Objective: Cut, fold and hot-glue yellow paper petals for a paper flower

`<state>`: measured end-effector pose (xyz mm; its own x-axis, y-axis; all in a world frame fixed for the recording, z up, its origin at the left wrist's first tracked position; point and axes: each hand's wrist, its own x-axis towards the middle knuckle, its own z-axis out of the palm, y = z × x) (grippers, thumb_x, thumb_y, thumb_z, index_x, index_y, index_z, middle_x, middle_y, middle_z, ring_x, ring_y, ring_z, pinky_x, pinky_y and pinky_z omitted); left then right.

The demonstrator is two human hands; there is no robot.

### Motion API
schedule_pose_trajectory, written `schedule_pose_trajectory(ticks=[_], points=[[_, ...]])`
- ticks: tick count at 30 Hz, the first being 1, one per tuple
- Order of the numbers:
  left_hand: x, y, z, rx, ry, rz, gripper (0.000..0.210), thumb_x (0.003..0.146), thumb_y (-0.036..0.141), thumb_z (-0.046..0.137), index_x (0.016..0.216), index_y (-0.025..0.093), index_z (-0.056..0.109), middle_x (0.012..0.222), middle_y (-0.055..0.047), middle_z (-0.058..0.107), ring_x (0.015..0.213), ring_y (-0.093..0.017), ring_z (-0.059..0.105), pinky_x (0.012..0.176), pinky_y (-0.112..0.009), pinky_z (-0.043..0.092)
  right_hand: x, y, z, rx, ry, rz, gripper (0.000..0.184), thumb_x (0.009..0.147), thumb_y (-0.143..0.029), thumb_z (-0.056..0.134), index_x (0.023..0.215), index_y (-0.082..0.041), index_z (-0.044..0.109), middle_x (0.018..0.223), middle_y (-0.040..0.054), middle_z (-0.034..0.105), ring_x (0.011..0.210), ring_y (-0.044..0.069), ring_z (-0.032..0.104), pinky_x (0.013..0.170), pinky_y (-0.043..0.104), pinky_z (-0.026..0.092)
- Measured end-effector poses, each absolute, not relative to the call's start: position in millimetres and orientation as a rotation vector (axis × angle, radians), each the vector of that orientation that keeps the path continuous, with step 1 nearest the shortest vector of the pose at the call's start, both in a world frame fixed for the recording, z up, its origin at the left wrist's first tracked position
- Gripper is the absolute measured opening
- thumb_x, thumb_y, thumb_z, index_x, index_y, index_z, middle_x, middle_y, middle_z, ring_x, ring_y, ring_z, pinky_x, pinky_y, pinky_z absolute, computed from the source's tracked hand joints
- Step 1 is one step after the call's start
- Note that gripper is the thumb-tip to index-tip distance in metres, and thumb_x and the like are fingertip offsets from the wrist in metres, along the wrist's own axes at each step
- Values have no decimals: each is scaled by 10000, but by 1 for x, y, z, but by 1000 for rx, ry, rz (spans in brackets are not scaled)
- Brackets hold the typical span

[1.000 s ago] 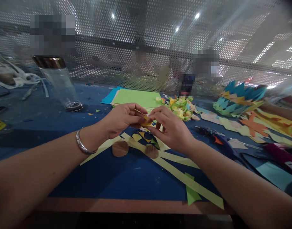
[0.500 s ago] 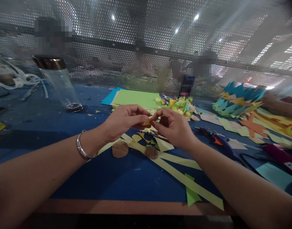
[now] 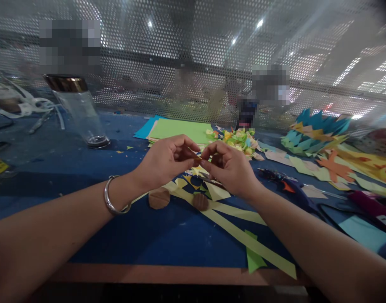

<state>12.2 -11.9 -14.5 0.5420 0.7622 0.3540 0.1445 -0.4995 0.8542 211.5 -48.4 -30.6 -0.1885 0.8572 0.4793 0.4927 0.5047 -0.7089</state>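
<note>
My left hand (image 3: 170, 162) and my right hand (image 3: 227, 166) meet above the middle of the table, thumbs and fingertips pinched together. Between them is a small yellow-orange piece of paper (image 3: 197, 160), mostly covered by the fingers. A silver bangle circles my left wrist. Below the hands lie two round brown cardboard discs, a larger one (image 3: 159, 198) on the left and a smaller one (image 3: 200, 202) on the right. Pale yellow paper strips (image 3: 243, 233) spread around them, with a green paper scrap (image 3: 254, 254) under one strip.
A glass bottle (image 3: 81, 113) stands at the left. Behind the hands are stacked coloured sheets (image 3: 183, 129) and a heap of paper curls (image 3: 240, 141). To the right lie a blue glue gun (image 3: 284, 185), an orange paper cutout (image 3: 334, 165) and a zigzag-edged paper crown (image 3: 314, 132).
My left hand has shifted slightly and its fingers have turned, so less of the yellow-orange paper shows. My right hand stays nearly in place.
</note>
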Motion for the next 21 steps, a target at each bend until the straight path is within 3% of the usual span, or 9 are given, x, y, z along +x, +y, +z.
schedule_pose_trajectory(ticks=[10, 21], points=[[11, -16, -12, 2247, 829, 890, 164, 810, 194, 642, 972, 197, 614, 834, -11, 706, 762, -155, 669, 698, -277, 512, 210, -49, -32, -1105, -1861, 597, 104, 843, -228, 639, 901, -205, 556, 772, -21, 589, 529, 78, 488, 521, 246, 390], [10, -17, -9, 2298, 860, 762, 217, 738, 151, 624, 922, 212, 528, 743, 36, 577, 655, -117, 539, 586, -243, 399, 208, -53, -27, -1151, -1959, 576, 97, 823, -199, 627, 901, -198, 570, 736, -29, 562, 574, 91, 476, 559, 250, 387]])
